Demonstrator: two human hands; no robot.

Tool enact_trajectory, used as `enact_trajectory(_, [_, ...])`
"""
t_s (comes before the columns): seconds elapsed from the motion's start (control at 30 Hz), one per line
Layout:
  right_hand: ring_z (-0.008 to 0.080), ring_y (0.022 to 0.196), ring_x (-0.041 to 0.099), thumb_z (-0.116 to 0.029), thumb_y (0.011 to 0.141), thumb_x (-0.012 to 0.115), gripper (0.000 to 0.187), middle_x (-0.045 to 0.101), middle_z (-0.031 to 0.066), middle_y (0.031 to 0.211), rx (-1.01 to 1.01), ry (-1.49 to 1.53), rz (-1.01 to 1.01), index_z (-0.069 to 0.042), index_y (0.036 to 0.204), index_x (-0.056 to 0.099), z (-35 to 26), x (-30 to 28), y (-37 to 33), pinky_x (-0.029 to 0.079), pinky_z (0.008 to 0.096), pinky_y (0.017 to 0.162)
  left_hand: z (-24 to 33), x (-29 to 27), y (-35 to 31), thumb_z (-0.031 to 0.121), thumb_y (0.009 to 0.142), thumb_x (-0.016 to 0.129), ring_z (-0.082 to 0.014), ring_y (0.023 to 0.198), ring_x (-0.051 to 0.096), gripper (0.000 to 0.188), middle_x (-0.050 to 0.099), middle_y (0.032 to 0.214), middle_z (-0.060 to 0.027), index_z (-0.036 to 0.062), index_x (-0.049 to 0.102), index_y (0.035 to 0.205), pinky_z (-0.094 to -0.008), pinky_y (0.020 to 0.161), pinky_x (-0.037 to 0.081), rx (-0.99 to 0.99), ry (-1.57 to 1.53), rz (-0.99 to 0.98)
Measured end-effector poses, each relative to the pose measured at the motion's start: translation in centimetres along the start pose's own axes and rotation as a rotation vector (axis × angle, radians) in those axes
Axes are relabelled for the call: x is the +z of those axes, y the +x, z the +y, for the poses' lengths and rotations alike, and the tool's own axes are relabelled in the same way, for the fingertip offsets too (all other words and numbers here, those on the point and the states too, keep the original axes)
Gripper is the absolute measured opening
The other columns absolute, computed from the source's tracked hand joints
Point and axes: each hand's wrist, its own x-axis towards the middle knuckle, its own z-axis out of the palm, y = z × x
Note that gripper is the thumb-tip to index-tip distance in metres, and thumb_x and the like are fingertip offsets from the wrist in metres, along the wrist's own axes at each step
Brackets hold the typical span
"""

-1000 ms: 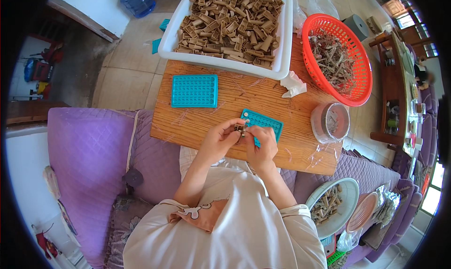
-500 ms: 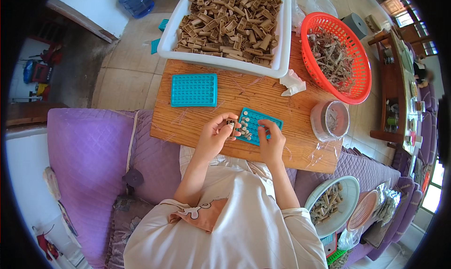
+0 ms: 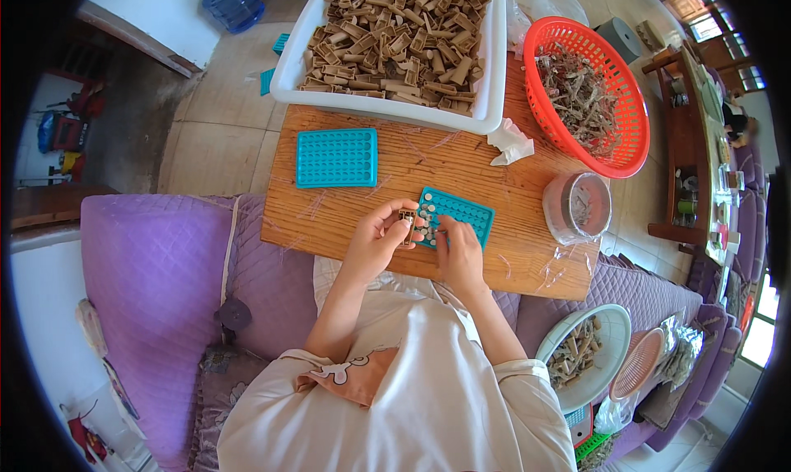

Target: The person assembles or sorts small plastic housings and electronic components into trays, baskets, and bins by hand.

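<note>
Pinched between the thumb and fingers of my left hand (image 3: pixel 371 248) is a small brown trough-shaped piece (image 3: pixel 407 217), with something pale inside its upper part. Just right of it lies a teal tray (image 3: pixel 470 212) with rows of round hollows. Several small pale discs (image 3: pixel 426 211) are gathered at the tray's left side. My right hand (image 3: pixel 461 258) is over the tray's near edge, its thumb and fingers drawn together beside the discs. What those fingertips hold, if anything, is too small to make out.
Another teal tray (image 3: pixel 336 158) lies farther left on the wooden table (image 3: pixel 395 171). Behind is a white tub (image 3: pixel 387 107) heaped with brown pieces. At right stand a red basket (image 3: pixel 634 147) of dry scraps and a clear lined container (image 3: pixel 557 212). A pale green basin (image 3: pixel 614 352) sits on the sofa.
My right hand has moved left and slightly nearer, from the tray's right part to beside the discs. My left hand keeps the brown piece in nearly the same place.
</note>
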Motion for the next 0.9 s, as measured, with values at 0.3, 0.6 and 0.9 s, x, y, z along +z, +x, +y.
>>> enact_trajectory(0.3, [0.0226, 0.065, 0.059, 0.008, 0.067, 0.064, 0.031, 0.060, 0.0118, 0.076, -0.206, 0.268, 0.436, -0.002, 0.092, 0.047, -3.8, -2.3, 1.5, 0.048, 0.0281, 0.058, 0.3, 1.5, -1.3, 0.000, 0.085, 0.046, -0.0094, 0.083, 0.056, 0.029, 0.056, 0.093, -0.0045, -0.0009, 0.045, 0.115, -0.0219, 0.073, 0.047, 0.027, -0.061, -0.118])
enact_trajectory(0.6, [0.0224, 0.065, 0.059, 0.008, 0.067, 0.063, 0.024, 0.059, 0.0105, 0.073, -0.209, 0.278, 0.310, -0.002, 0.082, 0.048, -3.3, -2.7, 1.0, 0.048, 0.0280, 0.056, 0.4, 2.2, -1.6, -0.001, 0.084, 0.047, -0.0065, 0.076, 0.055, 0.027, 0.057, 0.083, -0.0042, -0.0023, 0.049, 0.111, -0.0213, 0.067, 0.047, 0.026, 0.174, -0.093])
enact_trajectory(0.9, [0.0209, 0.065, 0.058, 0.006, 0.069, 0.062, 0.023, 0.056, 0.0080, 0.073, -0.088, 0.418, -0.076, -0.003, 0.087, 0.050, -3.2, -6.2, 2.3, 0.048, 0.0267, 0.057, 0.7, 3.0, -2.4, 0.006, 0.081, 0.049, -0.0203, 0.062, 0.059, 0.027, 0.060, 0.074, -0.0108, 0.0049, 0.051, 0.108, -0.0291, 0.055, 0.044, 0.082, 0.537, -0.046])
